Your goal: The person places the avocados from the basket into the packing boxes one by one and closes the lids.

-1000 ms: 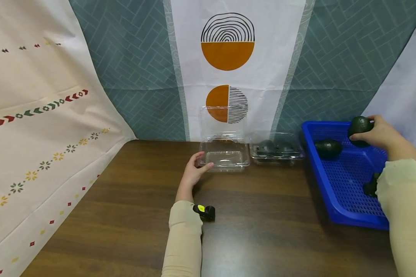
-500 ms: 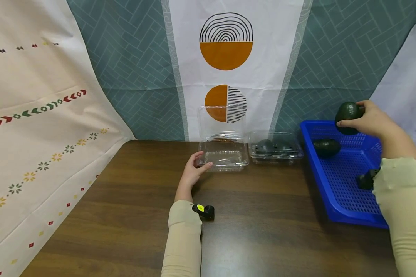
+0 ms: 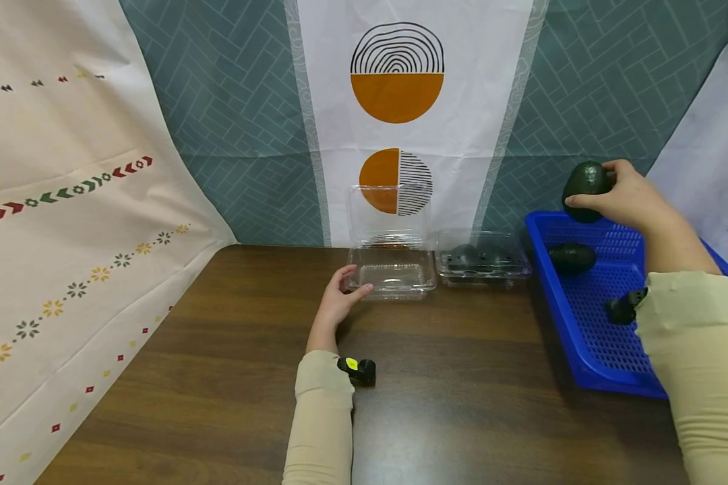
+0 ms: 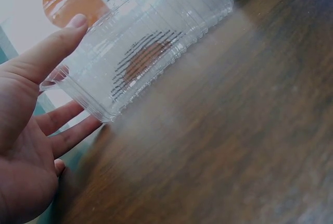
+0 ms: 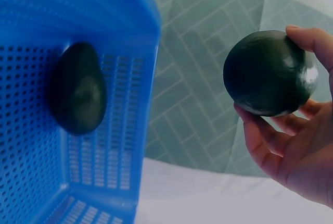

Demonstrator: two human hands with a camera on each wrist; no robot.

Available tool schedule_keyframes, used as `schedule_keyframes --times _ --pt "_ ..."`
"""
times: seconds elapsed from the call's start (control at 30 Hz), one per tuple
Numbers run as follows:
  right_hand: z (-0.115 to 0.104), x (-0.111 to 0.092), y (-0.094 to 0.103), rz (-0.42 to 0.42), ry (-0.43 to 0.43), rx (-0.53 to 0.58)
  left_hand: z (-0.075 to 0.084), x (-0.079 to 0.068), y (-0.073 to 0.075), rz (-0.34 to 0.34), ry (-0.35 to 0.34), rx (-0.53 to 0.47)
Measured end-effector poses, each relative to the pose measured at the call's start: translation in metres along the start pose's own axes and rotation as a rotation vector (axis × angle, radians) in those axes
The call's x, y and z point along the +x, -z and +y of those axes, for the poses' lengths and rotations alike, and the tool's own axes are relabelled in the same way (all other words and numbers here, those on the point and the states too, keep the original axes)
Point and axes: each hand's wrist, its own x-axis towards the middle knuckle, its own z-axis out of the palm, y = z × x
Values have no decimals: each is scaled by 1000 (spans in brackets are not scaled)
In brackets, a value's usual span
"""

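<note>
Glossy dark-green oval avocado [image 3: 582,192] in your curled right hand [image 3: 629,195], near the perforated blue plastic basket [image 3: 554,296].
Your half-spread left hand [image 3: 336,303] pinches a raised-lid clear plastic box [image 3: 394,277]; a cream sleeve [image 3: 700,364] hides some basket; dark contents [image 3: 463,256] blur inside a closed clear plastic box [image 3: 484,275].

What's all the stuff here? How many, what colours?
Table: one, brown, underneath.
Cloths: three, teal-white, cream, whitish; behind, left, right.
Basket: one, blue, right.
Held avocado: one, dark green, upper right.
Loose avocado: one, dark green, inside basket.
Open box: one, clear, back middle.
Filled box: one, clear, beside basket.
Fruits: seemingly two, dark, inside filled box.
Sleeves: two, pale yellow, lower middle, right.
Wrist cameras: two, black, by sleeve ends.
Left hand: one, holding open box.
Right hand: one, gripping held avocado.
</note>
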Motion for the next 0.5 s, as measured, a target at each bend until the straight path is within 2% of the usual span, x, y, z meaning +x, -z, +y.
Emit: schedule_keyframes --times 0.5 --pt "-35 8 -15 9 25 29 -6 5 -1 19 8 21"
